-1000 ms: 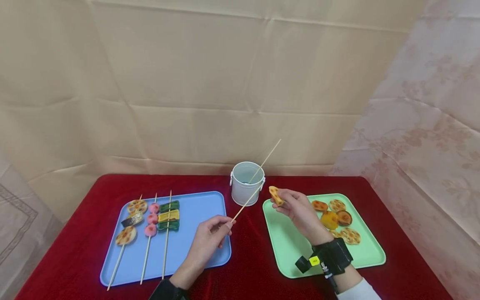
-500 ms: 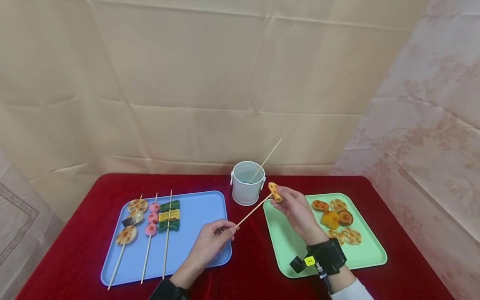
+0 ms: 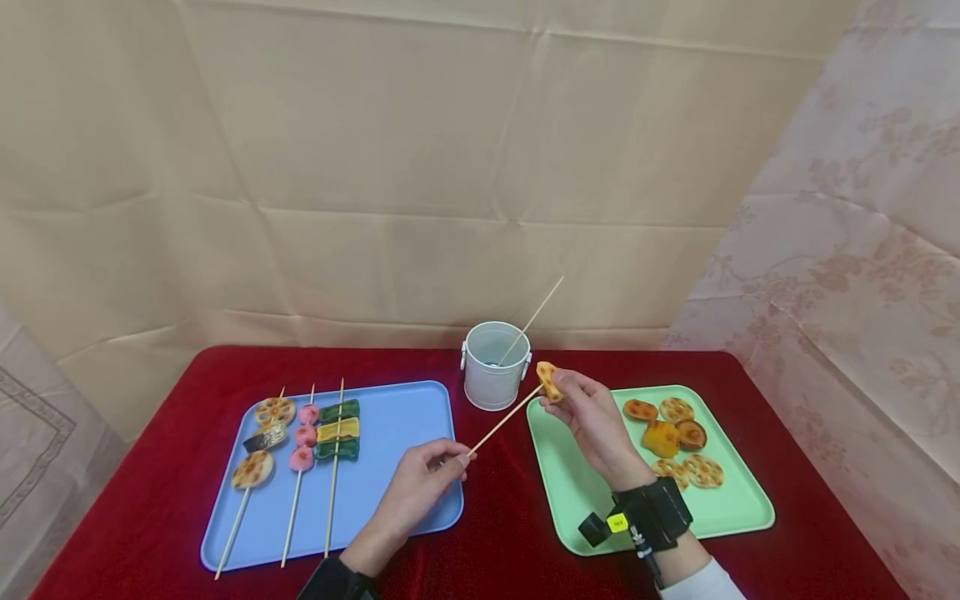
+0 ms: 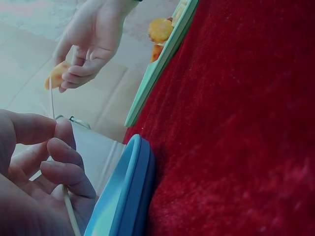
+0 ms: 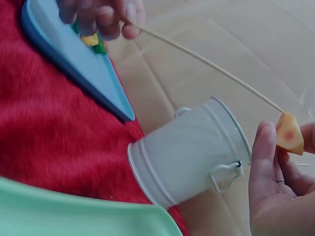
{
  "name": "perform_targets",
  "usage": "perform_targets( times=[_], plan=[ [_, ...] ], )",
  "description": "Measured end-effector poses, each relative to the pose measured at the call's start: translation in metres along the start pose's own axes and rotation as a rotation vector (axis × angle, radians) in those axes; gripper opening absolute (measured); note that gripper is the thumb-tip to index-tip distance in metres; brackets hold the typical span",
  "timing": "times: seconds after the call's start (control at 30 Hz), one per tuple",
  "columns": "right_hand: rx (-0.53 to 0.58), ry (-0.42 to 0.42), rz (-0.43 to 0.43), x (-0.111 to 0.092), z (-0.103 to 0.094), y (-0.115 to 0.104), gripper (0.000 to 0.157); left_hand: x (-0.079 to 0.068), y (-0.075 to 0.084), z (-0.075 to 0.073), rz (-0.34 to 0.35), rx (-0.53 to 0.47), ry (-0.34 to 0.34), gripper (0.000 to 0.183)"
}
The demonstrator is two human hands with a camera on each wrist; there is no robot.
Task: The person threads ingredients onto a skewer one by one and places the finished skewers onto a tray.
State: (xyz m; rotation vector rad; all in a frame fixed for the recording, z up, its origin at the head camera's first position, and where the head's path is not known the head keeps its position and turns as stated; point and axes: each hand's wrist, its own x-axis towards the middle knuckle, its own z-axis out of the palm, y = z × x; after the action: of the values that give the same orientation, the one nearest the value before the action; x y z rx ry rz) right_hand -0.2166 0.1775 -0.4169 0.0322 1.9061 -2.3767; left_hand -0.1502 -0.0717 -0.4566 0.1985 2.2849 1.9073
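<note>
At the bottom centre of the head view, your left hand (image 3: 422,487) pinches a thin wooden skewer (image 3: 504,422) angled up to the right. Right of centre, your right hand (image 3: 596,433) pinches a yellow-orange food piece (image 3: 549,381) between thumb and fingers, above the upper-left corner of the green tray (image 3: 570,483). The skewer's tip meets the piece's edge. A crooked push could bend the skewer or twist the piece loose; a tip breaking through might prick your right fingers. How deep the tip sits, if it has entered at all, you cannot tell. Your left palm hides the skewer's rear, which runs out of the left wrist view's bottom edge. Farther back, the white bucket (image 3: 490,383) mostly conceals its inside.
</note>
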Motion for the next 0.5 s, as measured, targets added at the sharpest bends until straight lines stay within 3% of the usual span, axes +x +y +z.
perform_targets(
  times=[0.27, 0.37, 0.5],
  plan=[
    [-0.341, 0.040, -0.160, -0.0025, -0.0033, -0.0021, 0.052, -0.0007, -0.0019, 0.0017, 0.006, 0.016, 0.010, 0.027],
    [-0.399, 0.042, -0.164, -0.0041, -0.0018, -0.0034, 0.052, -0.0010, -0.0019, 0.0038, 0.017, -0.003, 0.016, 0.027],
    [-0.398, 0.031, -0.137, -0.0063, 0.0024, -0.0029, 0.052, -0.0019, -0.0004, 0.0075, 0.016, -0.035, 0.033, 0.027]
  ],
)
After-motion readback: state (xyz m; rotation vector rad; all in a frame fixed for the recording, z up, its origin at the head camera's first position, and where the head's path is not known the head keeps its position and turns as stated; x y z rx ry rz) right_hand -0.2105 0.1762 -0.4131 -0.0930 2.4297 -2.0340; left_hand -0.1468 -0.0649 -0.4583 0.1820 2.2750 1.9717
